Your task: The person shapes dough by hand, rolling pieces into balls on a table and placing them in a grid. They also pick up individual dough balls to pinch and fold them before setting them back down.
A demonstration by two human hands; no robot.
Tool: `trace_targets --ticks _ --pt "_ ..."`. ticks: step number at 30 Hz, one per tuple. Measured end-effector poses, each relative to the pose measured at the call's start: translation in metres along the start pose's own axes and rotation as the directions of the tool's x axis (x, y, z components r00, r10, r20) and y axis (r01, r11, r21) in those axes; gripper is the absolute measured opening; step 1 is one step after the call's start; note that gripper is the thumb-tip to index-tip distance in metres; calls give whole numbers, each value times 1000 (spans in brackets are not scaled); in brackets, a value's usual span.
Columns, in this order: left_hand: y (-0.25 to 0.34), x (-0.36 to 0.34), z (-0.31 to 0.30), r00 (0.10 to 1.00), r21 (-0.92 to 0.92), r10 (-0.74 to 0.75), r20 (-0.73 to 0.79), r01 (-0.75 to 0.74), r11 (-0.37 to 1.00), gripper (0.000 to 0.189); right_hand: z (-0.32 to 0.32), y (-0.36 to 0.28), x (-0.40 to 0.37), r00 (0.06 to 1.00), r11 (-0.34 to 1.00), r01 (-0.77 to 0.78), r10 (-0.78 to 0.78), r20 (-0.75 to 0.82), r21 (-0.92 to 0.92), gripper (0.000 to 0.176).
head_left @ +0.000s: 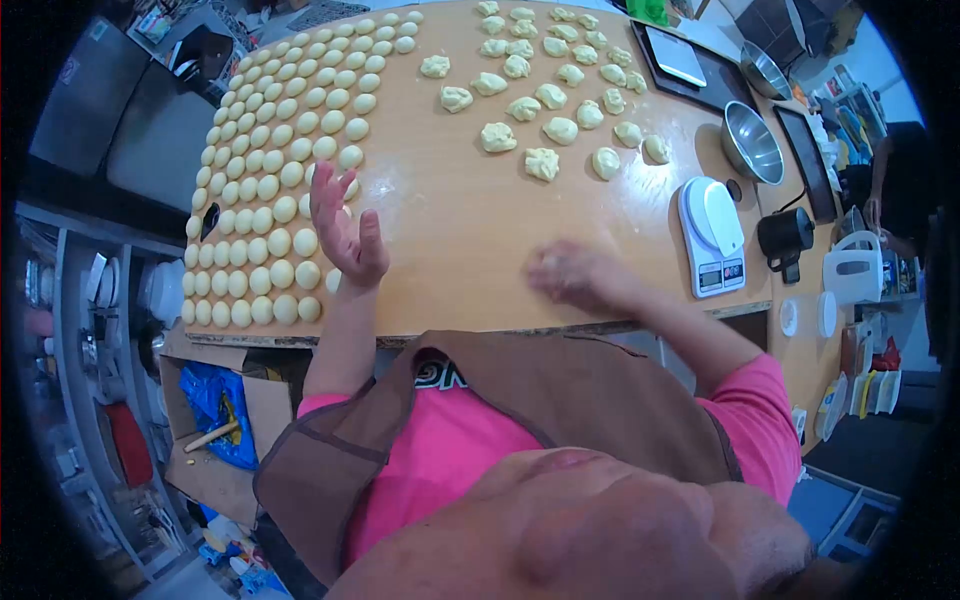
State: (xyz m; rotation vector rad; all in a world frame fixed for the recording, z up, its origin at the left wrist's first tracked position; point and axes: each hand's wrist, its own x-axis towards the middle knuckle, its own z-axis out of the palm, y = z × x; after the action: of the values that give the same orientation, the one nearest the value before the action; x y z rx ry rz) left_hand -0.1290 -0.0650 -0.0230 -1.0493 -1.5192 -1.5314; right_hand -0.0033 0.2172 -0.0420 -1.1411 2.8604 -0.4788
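My left hand [347,225] is raised over the right edge of the rows of smooth round dough balls [284,209], fingers apart and thumb out, holding nothing. Motion blurs my right hand [568,275] above the near middle of the wooden table [450,240]; whether anything is in its fingers cannot be made out. Rough, lumpy dough pieces [523,108] lie scattered across the far middle. The closest ones to my right hand are a lump [542,164] and a rounder piece [605,163].
A white kitchen scale [712,235] stands at the right, near a metal bowl [751,143] and a black cup [785,236]. Behind them is a dark tray [700,75] with a silver device. Another person [893,190] is at the far right. An open cardboard box [265,400] sits below left.
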Motion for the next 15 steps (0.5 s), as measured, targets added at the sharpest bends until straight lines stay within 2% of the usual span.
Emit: trace_targets --ticks 2,3,4,5,6,8,9,10,11,12,13,14,15 --pt "5 3 4 1000 8 -15 8 15 1000 49 1 36 2 997 989 -25 14 -77 -143 58" --pt "8 3 6 1000 -5 11 24 -11 1000 49 4 38 -2 993 976 -44 20 -112 -214 56" --pt "9 3 8 998 -20 41 36 -40 999 48 11 26 12 994 976 -54 32 -109 -210 56" --pt "8 1 7 998 -8 48 42 -48 999 48 21 4 42 964 996 15 9 -266 89 53" --pt "7 0 6 998 -14 41 39 -41 999 48 27 -13 55 907 923 131 36 -419 363 51" --pt "6 0 0 999 1 -38 -15 38 999 49 19 -56 25 990 953 90 -54 -129 289 50" --pt "6 0 -2 997 -11 -54 -50 54 999 49 9 -55 3 998 927 58 -57 -14 371 48" --pt "4 2 -2 997 -14 -56 -51 55 998 49 11 -36 -24 983 488 -153 166 81 860 44" --pt "4 4 -1 996 -41 -65 -60 62 997 49 25 -10 -47 917 -193 -240 276 288 951 40" --pt "6 3 -2 995 -67 -79 -64 74 995 50 49 16 -57 951 440 -139 308 -4 887 30" --pt "7 1 -1 995 -71 -86 -58 81 994 50 35 34 -45 960 819 -90 223 -170 566 28" --pt "9 1 1 999 -53 -37 -16 36 998 50 17 40 -29 960 995 -41 65 -272 95 26" --pt "10 1 3 1000 -36 15 25 -14 999 50 13 26 -6 960 995 -45 69 -273 91 26"
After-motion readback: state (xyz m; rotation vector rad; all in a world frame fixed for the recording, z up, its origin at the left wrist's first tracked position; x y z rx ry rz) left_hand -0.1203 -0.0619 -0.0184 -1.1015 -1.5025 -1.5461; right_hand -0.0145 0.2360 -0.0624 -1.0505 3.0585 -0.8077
